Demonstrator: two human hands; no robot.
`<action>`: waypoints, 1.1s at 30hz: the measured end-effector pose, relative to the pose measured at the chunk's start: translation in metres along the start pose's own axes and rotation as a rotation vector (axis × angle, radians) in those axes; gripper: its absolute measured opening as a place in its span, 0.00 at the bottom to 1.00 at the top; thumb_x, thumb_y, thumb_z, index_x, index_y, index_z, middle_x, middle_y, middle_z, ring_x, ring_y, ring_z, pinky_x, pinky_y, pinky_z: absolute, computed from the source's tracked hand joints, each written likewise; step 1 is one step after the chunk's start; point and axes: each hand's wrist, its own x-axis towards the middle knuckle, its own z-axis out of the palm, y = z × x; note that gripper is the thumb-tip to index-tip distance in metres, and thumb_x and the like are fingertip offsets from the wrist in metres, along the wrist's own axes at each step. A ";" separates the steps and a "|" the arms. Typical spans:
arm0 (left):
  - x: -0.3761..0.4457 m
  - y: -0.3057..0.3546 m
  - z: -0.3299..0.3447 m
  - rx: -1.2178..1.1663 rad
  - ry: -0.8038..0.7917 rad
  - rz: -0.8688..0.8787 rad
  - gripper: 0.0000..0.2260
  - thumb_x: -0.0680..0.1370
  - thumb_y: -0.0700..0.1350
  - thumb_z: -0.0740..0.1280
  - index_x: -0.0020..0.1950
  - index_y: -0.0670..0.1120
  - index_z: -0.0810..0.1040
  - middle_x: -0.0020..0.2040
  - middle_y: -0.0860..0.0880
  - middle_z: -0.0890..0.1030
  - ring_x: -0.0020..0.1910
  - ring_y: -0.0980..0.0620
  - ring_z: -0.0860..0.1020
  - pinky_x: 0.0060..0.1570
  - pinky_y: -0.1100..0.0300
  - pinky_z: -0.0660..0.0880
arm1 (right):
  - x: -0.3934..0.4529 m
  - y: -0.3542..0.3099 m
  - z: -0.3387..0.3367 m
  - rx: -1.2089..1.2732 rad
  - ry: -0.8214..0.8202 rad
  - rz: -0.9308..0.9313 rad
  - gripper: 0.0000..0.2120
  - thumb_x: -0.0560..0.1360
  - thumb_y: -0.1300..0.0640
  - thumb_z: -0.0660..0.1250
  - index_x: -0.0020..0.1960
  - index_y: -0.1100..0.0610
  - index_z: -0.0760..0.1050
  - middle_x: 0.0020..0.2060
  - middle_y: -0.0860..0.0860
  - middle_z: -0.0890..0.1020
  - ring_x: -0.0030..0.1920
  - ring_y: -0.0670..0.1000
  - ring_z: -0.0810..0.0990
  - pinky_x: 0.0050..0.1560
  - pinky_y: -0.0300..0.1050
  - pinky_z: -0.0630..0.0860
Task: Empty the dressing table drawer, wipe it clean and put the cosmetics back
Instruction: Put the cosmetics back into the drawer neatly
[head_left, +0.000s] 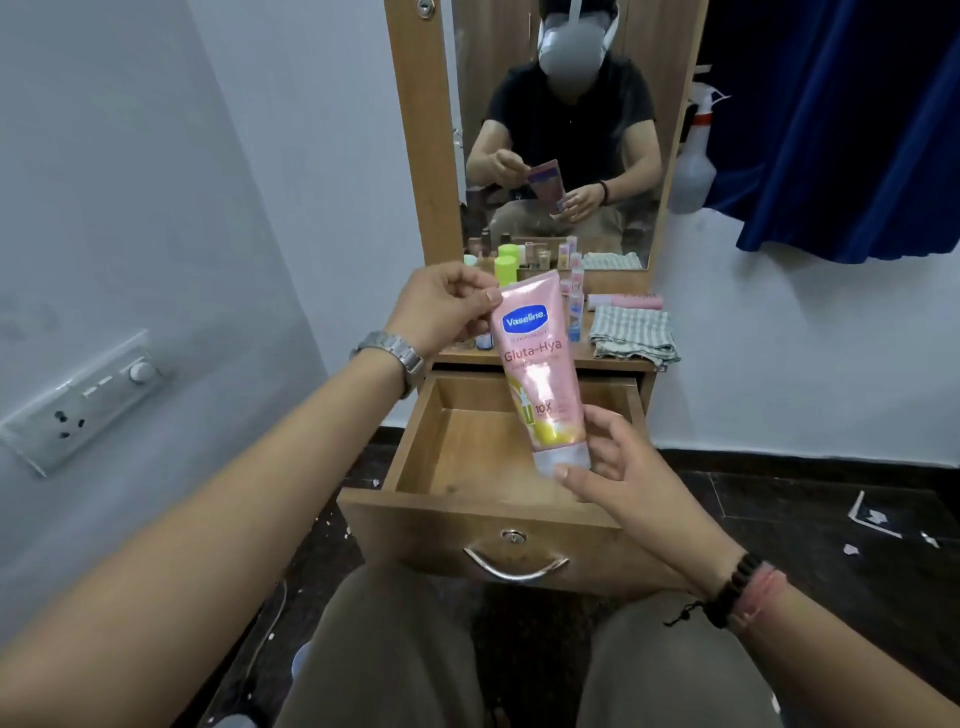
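A pink Vaseline lotion tube (537, 369) hangs cap down above the pulled-out wooden drawer (415, 441), whose inside shows bare wood. My left hand (441, 306) pinches the tube's flat top end. My right hand (613, 457) holds the white cap end between thumb and fingers. Several cosmetics bottles, among them a lime-green capped one (505, 270), stand on the dressing table top behind the tube, partly hidden by it. A folded striped cloth (634, 332) lies on the right of the table top, with a pink tube (631, 301) lying just behind it.
A mirror (550, 130) rises behind the table top. A spray bottle (693, 161) stands to the mirror's right, beside a blue curtain (857, 130). A wall socket panel (78, 400) is at the left. My knees sit right below the drawer front with its metal handle (514, 566).
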 end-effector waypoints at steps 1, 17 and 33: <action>0.001 -0.012 0.001 -0.031 0.020 -0.056 0.03 0.75 0.40 0.71 0.45 0.43 0.78 0.40 0.46 0.82 0.39 0.51 0.81 0.44 0.54 0.80 | 0.001 0.003 0.002 -0.006 0.006 0.022 0.28 0.73 0.56 0.73 0.67 0.41 0.65 0.56 0.43 0.82 0.54 0.43 0.82 0.49 0.41 0.78; -0.006 -0.143 -0.002 0.362 -0.288 -0.390 0.14 0.75 0.46 0.70 0.58 0.42 0.79 0.52 0.43 0.82 0.51 0.44 0.81 0.56 0.48 0.78 | 0.107 0.041 0.070 -0.088 -0.162 0.428 0.26 0.79 0.61 0.62 0.75 0.51 0.62 0.69 0.53 0.70 0.44 0.51 0.81 0.45 0.42 0.81; -0.015 -0.144 0.003 1.258 -0.528 -0.142 0.13 0.79 0.47 0.63 0.61 0.43 0.75 0.58 0.43 0.78 0.54 0.44 0.79 0.49 0.56 0.75 | 0.144 0.044 0.111 -0.690 -0.418 0.160 0.31 0.69 0.63 0.75 0.70 0.56 0.69 0.64 0.53 0.76 0.66 0.53 0.73 0.64 0.40 0.67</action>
